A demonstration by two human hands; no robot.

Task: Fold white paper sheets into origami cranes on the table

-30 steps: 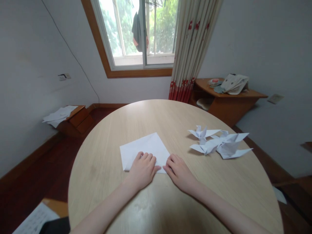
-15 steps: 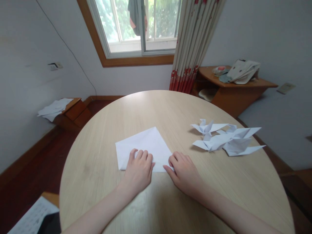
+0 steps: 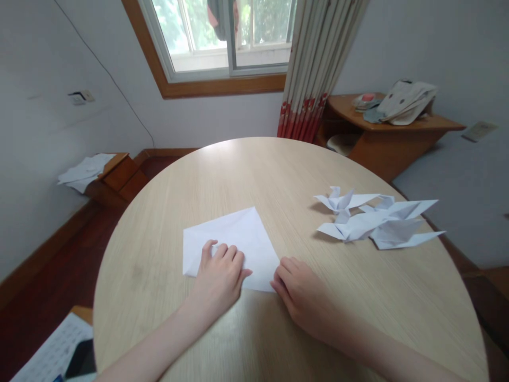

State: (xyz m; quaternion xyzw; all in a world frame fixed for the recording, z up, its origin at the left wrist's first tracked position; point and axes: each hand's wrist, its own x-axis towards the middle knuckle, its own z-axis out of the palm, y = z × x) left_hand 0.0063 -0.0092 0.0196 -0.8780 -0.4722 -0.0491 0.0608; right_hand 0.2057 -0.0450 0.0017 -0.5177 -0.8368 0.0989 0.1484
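A folded white sheet of paper (image 3: 233, 233) lies on the round wooden table, its far corner pointing away from me. My left hand (image 3: 220, 270) presses down on its near left part with curled fingers, the thumb out to the right. At the paper's near right corner, my right hand (image 3: 296, 284) has its thumb and fingers closed on the edge. The fingertips of both hands are partly hidden. To the right, several folded white paper birds (image 3: 374, 220) rest close together, some overlapping.
The round table (image 3: 246, 170) has a curved far edge. Beyond it stand a wooden desk (image 3: 393, 127) with a bag on top and a patterned curtain (image 3: 314, 69) beside the window. Papers lie on a low cabinet (image 3: 119, 172) at left; a phone (image 3: 81, 358) lies at lower left.
My right hand has drawn slightly nearer to me at the paper's corner. The near right part of the paper now lies flatter and reaches further toward me. The view has tilted down slightly.
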